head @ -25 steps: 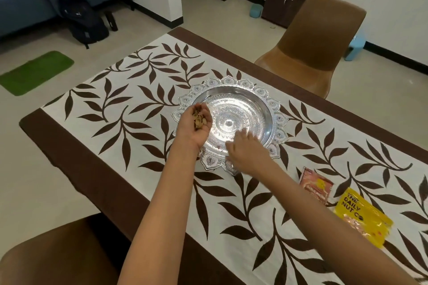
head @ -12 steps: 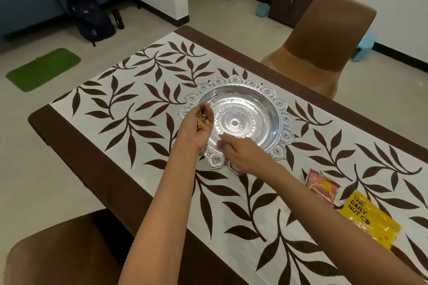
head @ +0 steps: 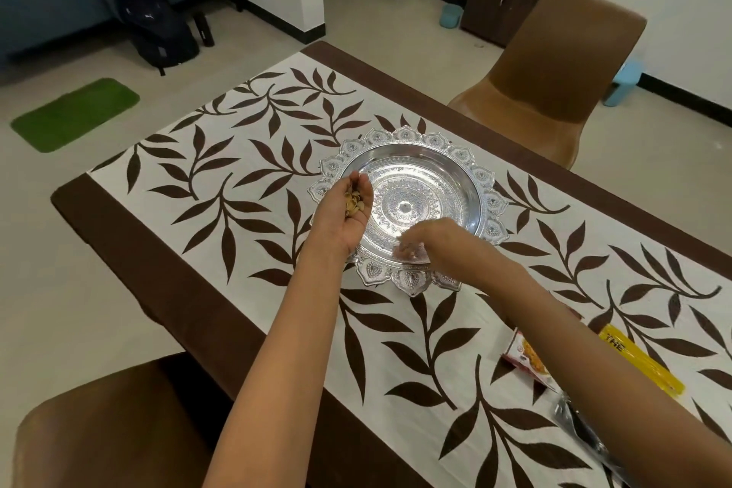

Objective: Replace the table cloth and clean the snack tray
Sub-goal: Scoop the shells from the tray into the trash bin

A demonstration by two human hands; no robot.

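Closest in, the right hand (head: pixel 426 240) has dipped back into the near side of the snack tray (head: pixel 475 170) after swinging over to the left hand (head: pixel 348 210), so it looks like the clearing isn't finished. Its fingertips point down but they're blurry, so I can't tell if they've pinched anything. The left hand's palm-up over the tray's left rim, fingers cupped round some shells (head: pixel 353 203). The tray sits mid table cloth (head: pixel 237 210).

Right hand (head: pixel 427 240) blurred over tray (head: pixel 412 135), grip unclear, bits (head: pixel 353 203) in cupped left hand (head: pixel 344 216) too small to identify, red packet (head: pixel 527 359) and yellow packet (head: pixel 641 362) partly behind forearm (head: pixel 574 333), dark item (head: pixel 576 422) half hidden, chair (head: pixel 99 428) cut by bottom edge.
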